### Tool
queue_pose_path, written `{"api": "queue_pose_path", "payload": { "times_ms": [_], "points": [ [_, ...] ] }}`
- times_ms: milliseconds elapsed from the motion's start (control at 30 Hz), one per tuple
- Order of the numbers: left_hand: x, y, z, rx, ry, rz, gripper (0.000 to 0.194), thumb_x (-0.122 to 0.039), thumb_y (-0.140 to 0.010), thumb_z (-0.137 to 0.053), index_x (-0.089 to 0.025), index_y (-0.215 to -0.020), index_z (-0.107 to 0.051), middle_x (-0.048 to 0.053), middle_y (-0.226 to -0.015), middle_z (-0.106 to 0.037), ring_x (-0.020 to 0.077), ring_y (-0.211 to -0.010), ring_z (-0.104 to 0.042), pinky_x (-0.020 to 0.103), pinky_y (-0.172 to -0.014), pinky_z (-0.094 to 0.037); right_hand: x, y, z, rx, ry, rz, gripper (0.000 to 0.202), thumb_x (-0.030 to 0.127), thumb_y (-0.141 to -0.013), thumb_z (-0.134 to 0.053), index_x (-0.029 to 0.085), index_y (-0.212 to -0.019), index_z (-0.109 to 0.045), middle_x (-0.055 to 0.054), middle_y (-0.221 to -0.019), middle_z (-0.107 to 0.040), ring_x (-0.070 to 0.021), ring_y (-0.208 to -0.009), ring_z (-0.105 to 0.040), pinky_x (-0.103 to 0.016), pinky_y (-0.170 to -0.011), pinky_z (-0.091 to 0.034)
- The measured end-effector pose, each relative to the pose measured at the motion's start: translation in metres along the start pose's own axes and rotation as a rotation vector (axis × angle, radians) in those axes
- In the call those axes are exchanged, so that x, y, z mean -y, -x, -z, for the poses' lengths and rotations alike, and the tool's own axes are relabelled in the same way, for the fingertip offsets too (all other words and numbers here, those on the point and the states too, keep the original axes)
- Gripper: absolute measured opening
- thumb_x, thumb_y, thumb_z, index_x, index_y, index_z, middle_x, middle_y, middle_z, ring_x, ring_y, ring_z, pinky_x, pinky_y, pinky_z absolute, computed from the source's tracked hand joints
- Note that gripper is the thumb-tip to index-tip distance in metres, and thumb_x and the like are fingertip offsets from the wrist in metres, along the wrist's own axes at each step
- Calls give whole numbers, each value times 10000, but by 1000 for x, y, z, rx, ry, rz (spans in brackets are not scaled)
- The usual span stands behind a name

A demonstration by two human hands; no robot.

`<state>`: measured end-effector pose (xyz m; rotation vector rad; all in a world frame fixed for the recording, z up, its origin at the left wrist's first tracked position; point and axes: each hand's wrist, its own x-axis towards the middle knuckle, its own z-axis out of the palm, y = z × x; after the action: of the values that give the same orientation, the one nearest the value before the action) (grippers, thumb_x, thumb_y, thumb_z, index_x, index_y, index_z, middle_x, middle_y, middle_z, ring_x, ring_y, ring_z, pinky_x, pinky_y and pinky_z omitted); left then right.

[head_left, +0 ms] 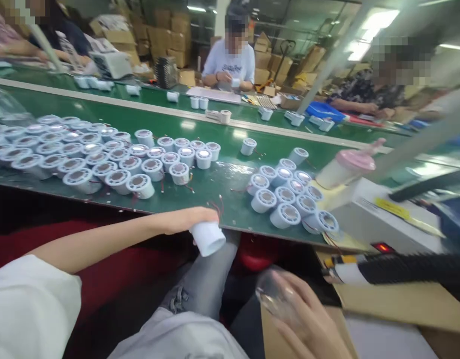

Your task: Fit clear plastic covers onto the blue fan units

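Note:
My left hand (187, 219) is closed round a white cylindrical housing (209, 240), tilted with its open end toward me, just off the bench's front edge. Thin dark red wires (218, 204) stick up behind it. Lower right, my right hand (314, 316) is curled around a clear, rounded plastic piece (272, 294); motion blurs it, so its exact kind does not show. Beyond my left forearm, many similar white housings (140, 185) with round grilles and wires stand on the green bench (192, 199). Another group of white housings (285, 215) stands to the right.
At the right are a grey box-shaped device (394, 209), a black ribbed hose (409, 267), a cup with a pink lid (345, 167) and cardboard (405, 301). Co-workers sit across the green conveyor; one person (230, 65) handles a white part. A slanted post (335, 55) rises at right.

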<state>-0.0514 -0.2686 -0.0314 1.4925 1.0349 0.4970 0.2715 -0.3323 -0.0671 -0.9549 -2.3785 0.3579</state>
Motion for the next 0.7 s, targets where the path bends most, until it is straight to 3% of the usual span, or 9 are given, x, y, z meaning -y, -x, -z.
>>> {"api": "queue_pose_path", "payload": {
  "times_ms": [100, 167, 267, 400, 467, 567, 700],
  "points": [
    [-3, -27, -36, 330, -106, 29, 408, -520, -825, -451, -128, -896, -539, 43, -775, -510, 128, -607, -489, 201, -425, -344, 18, -19, -12, -26, 360, 51, 455, 305, -858, -526, 288, -1311, -482, -125, -1221, -516, -274, -1024, -592, -418, -765, -635],
    [-8, -35, -52, 430, -323, -69, 331, -441, -868, -440, -139, -911, -568, 43, -855, -555, 140, -712, -530, 218, -551, -423, 19, -34, -18, -37, 513, -7, 495, 233, -823, -577, 316, -1302, -484, -122, -1254, -496, -295, -1020, -572, -465, -754, -627],
    [-16, -39, -63, 353, -620, -260, 260, -334, -880, -447, -149, -922, -625, 44, -952, -590, 165, -881, -548, 263, -800, -411, 13, -41, -18, 68, 541, -117, 411, 93, -758, -604, 297, -1115, -610, -86, -1299, -481, -309, -1049, -549, -459, -750, -619],
    [-16, -42, -71, 119, -604, -301, 250, -323, -861, -504, -173, -1025, -619, 37, -1023, -584, 157, -917, -541, 255, -802, -391, 10, -32, -13, 159, 8, -379, 188, 95, -738, -712, 226, -834, -617, -38, -1251, -491, -221, -1097, -543, -393, -924, -552],
    [-10, -45, -73, 13, -481, -357, 333, -362, -802, -615, -158, -1063, -587, 40, -1051, -585, 152, -933, -538, 248, -828, -397, 11, -29, -12, 98, -296, -533, 87, 204, -793, -688, 207, -766, -605, -31, -1164, -520, -171, -1032, -562, -314, -906, -515],
    [5, -50, -77, -39, -382, -427, 627, -458, -648, -767, -198, -1186, -576, 55, -1076, -547, 164, -956, -525, 261, -839, -417, 13, -28, -11, -74, -578, -659, 234, 334, -841, -566, 188, -669, -627, -45, -1038, -554, -139, -911, -564, -210, -718, -473],
    [24, -55, -79, -19, -397, -501, 669, -491, -593, -796, -252, -1193, -623, 92, -1143, -458, 210, -1097, -480, 322, -940, -412, 9, -29, -10, -215, -727, -735, 322, 434, -725, -677, 176, -535, -638, -53, -934, -600, -133, -839, -554, -177, -610, -429]
  ]
}}
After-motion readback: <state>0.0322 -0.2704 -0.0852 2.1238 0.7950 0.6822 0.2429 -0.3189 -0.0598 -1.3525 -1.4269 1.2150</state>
